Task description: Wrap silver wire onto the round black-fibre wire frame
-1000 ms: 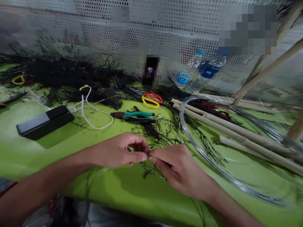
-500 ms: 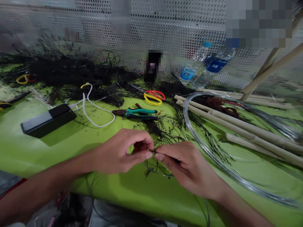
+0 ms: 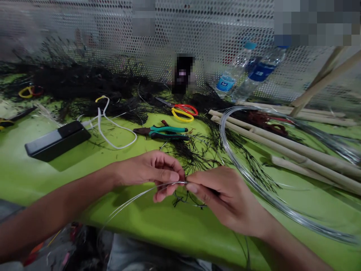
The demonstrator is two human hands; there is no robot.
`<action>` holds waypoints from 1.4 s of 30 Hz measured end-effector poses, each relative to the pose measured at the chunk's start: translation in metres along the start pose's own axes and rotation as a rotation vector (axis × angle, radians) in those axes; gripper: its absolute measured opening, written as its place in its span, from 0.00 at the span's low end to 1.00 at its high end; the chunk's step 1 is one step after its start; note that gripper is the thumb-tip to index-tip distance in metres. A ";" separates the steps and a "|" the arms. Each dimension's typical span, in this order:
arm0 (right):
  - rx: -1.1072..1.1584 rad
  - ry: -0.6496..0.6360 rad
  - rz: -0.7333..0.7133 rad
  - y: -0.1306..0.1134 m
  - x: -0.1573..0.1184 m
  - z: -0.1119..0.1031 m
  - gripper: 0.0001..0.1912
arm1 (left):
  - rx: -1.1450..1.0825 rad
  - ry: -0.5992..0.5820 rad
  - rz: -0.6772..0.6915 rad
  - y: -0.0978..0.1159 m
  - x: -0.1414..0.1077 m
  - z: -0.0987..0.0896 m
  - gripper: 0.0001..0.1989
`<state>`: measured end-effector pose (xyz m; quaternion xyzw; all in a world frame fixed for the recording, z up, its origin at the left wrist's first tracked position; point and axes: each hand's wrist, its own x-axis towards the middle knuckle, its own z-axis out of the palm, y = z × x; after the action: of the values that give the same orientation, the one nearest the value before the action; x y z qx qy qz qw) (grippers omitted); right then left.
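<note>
Thin silvery wire [image 3: 135,197] runs from my fingertips down to the left, past the table's front edge. My right hand [image 3: 225,195] pinches the wire's joined end between thumb and forefinger. Curled close against that spot, my left hand [image 3: 155,171] has its thumb and fingers at the wire, which crosses in front of its lower fingers. Dark knotted strands [image 3: 180,201] hang just below the pinch. Beyond my hands lie green-handled pliers [image 3: 166,132], with black netted twigs [image 3: 191,152] beside them.
Scissors [image 3: 182,112] with red and yellow handles lie farther back. To the right are a wire coil [image 3: 239,165] and wooden sticks [image 3: 282,145]. A power bank [image 3: 58,140] with a white cable sits left. Two water bottles [image 3: 227,81] stand by the perforated panel [image 3: 113,37].
My left hand has turned and its lower fingers have loosened. The wire's two long strands have swung into view, out to the left. My right hand keeps its pinch.
</note>
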<state>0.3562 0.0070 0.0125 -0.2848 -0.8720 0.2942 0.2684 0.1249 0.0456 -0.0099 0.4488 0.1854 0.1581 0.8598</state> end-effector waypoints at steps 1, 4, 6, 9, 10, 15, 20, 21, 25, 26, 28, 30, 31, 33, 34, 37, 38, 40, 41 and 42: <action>-0.001 0.017 0.009 -0.001 0.000 -0.001 0.13 | -0.021 -0.014 0.008 -0.002 0.001 0.000 0.12; -0.022 0.033 0.023 -0.001 0.000 -0.002 0.13 | -0.040 -0.055 -0.011 -0.004 0.001 0.001 0.10; -0.036 0.019 -0.002 0.000 0.000 -0.002 0.12 | -0.035 -0.067 -0.023 -0.004 -0.001 0.002 0.10; -0.048 0.005 -0.033 0.001 -0.001 -0.001 0.11 | -0.012 -0.073 -0.016 -0.002 -0.003 0.003 0.12; -0.052 0.008 -0.033 0.001 -0.001 0.000 0.11 | -0.006 -0.072 -0.020 -0.001 -0.004 0.003 0.13; -0.051 -0.004 -0.052 -0.001 -0.002 0.000 0.12 | -0.070 -0.082 -0.045 -0.003 -0.003 0.004 0.13; -0.106 0.029 -0.070 -0.001 -0.002 0.001 0.10 | -0.128 -0.114 -0.078 -0.009 0.001 -0.002 0.12; -0.115 0.036 -0.072 -0.001 -0.002 0.002 0.10 | -0.119 -0.112 -0.078 -0.010 0.002 -0.003 0.13; -0.120 0.082 -0.040 -0.001 -0.004 0.008 0.11 | -0.024 -0.060 -0.024 -0.011 0.003 -0.001 0.13; -0.123 0.095 -0.031 -0.001 -0.004 0.009 0.11 | 0.000 -0.040 -0.003 -0.012 0.003 0.000 0.13; -0.148 0.120 -0.018 0.000 -0.005 0.011 0.11 | 0.040 -0.001 0.039 -0.013 0.003 0.002 0.12; -0.174 0.130 -0.015 0.001 -0.005 0.011 0.10 | 0.064 0.019 0.075 -0.016 0.004 0.004 0.13; -0.179 0.137 -0.012 0.001 -0.005 0.010 0.10 | 0.070 0.022 0.087 -0.017 0.004 0.004 0.13; -0.168 0.124 0.012 0.002 -0.004 0.008 0.11 | 0.109 0.025 0.104 -0.016 0.004 0.002 0.14; -0.158 0.110 0.030 0.003 -0.004 0.007 0.12 | 0.186 0.038 0.114 -0.013 0.003 0.000 0.14; -0.132 0.055 0.098 0.005 -0.002 0.005 0.14 | 0.691 0.152 0.185 0.004 -0.005 -0.005 0.11; -0.130 0.037 0.118 0.006 -0.002 0.005 0.14 | 0.852 0.204 0.237 0.011 -0.009 -0.005 0.10; -0.126 0.001 0.155 0.005 -0.002 0.006 0.14 | 0.982 0.295 0.362 0.021 -0.017 -0.003 0.12; -0.120 -0.016 0.167 0.005 -0.002 0.007 0.14 | 1.038 0.324 0.409 0.024 -0.021 0.000 0.13; -0.114 -0.027 0.176 0.003 -0.002 0.007 0.13 | 1.130 0.336 0.450 0.024 -0.024 0.003 0.14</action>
<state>0.3540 0.0053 0.0046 -0.3714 -0.8623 0.2702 0.2132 0.1026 0.0460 0.0159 0.8308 0.2736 0.2812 0.3948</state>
